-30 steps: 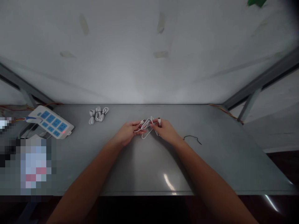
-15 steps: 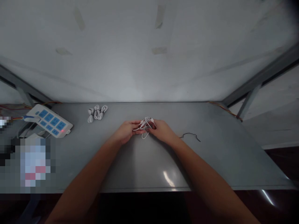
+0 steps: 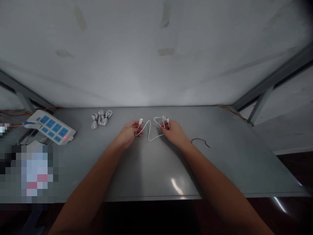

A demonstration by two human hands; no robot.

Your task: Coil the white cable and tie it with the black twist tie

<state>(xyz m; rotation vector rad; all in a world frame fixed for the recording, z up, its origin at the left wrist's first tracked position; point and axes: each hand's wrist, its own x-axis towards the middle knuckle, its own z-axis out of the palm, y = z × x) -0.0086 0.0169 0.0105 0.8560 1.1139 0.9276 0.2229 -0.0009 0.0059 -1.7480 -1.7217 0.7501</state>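
Note:
A white USB cable (image 3: 149, 130) stretches in loose bends between my two hands, over the middle of the table. My left hand (image 3: 129, 133) is closed on one end of it, with the USB plug standing up out of the fingers. In my right hand (image 3: 174, 131) are the other end and a few loops, pinched between thumb and fingers; a white plug shows above them. To the right of my right forearm lies a thin black tie (image 3: 201, 139). Three bundled white cables (image 3: 101, 118), bound with black ties, rest together at the back left.
A white power strip (image 3: 52, 127) with blue sockets and a lit red light lies on the left of the grey table (image 3: 156, 182). A blurred-out area covers the lower left. Behind stands a pale wall (image 3: 122, 75), with metal posts at both sides.
My hands have moved apart, left hand leftward and right hand slightly right. The cable, bunched between them before, is now partly drawn out, with a plug in view at each hand.

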